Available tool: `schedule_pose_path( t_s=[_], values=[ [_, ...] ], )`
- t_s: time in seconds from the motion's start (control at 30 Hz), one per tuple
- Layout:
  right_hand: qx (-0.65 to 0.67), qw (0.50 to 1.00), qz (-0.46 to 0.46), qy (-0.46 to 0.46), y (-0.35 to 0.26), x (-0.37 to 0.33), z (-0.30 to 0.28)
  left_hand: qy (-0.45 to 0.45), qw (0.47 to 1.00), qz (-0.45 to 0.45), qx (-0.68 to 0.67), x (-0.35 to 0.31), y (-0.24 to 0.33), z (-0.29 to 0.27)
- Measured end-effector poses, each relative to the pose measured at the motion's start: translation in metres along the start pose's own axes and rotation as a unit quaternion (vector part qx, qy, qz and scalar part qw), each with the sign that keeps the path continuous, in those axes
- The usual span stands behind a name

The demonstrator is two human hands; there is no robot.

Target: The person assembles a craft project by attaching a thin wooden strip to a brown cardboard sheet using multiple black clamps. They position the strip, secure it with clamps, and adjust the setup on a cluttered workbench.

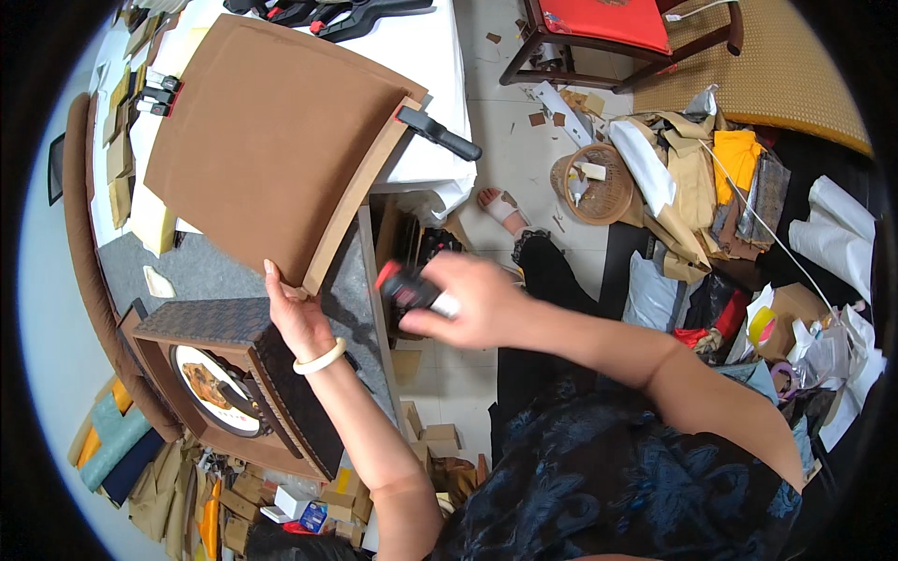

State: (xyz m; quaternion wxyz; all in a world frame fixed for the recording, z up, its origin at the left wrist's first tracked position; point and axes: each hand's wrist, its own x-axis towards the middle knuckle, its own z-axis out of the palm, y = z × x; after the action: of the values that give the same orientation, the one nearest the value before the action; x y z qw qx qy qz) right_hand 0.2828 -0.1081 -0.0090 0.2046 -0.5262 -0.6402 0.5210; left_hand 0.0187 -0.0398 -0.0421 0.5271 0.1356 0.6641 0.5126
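Note:
A large brown fabric-covered panel (281, 131) lies on the table, with a pale wooden strip (360, 192) along its right edge. My left hand (301, 327), with a white bangle (320, 357) at its wrist, is closed on the panel's near corner, thumb on top. Blurred by motion, my right hand (482, 297) grips a black spring clamp (409, 287) with a red tip, to the right of that corner and apart from it. Another black spring clamp (438, 134) bites the strip's far end. More clamps (161, 94) sit on the panel's left edge.
Left of my forearm stands a patterned box (224, 327) with a round picture inside. Further black clamps (365, 17) lie at the table's far end. On the floor are a wicker basket (599, 192) and heaped fabric and bags (692, 206); a red-seated chair (599, 28) stands behind.

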Motion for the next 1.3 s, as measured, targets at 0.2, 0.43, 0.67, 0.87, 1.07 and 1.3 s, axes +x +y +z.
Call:
schedule_pose_path(
  t_s=[0.2,0.43,0.67,0.87,1.07,1.3],
  values=[
    [-0.151,0.929,-0.010,0.338,0.057,0.083,-0.133,0.013,0.999,-0.047,-0.023,0.008,-0.011,-0.014],
    [-0.383,0.852,-0.044,0.354,0.096,0.211,-0.144,0.036,0.998,-0.034,-0.030,0.001,-0.004,0.004],
    [-0.170,0.972,0.126,0.106,0.060,0.117,-0.101,0.073,0.997,-0.027,-0.030,-0.003,-0.005,0.006],
    [-0.142,0.972,0.157,0.100,0.061,0.120,-0.090,0.029,0.997,-0.029,-0.061,-0.003,-0.002,0.006],
    [-0.173,0.967,0.112,0.151,0.074,0.107,-0.081,-0.010,0.991,-0.030,-0.130,0.003,-0.044,-0.036],
    [-0.134,0.970,0.093,0.178,0.085,0.063,-0.091,0.052,0.996,-0.012,-0.070,-0.010,-0.037,-0.035]
  ],
)
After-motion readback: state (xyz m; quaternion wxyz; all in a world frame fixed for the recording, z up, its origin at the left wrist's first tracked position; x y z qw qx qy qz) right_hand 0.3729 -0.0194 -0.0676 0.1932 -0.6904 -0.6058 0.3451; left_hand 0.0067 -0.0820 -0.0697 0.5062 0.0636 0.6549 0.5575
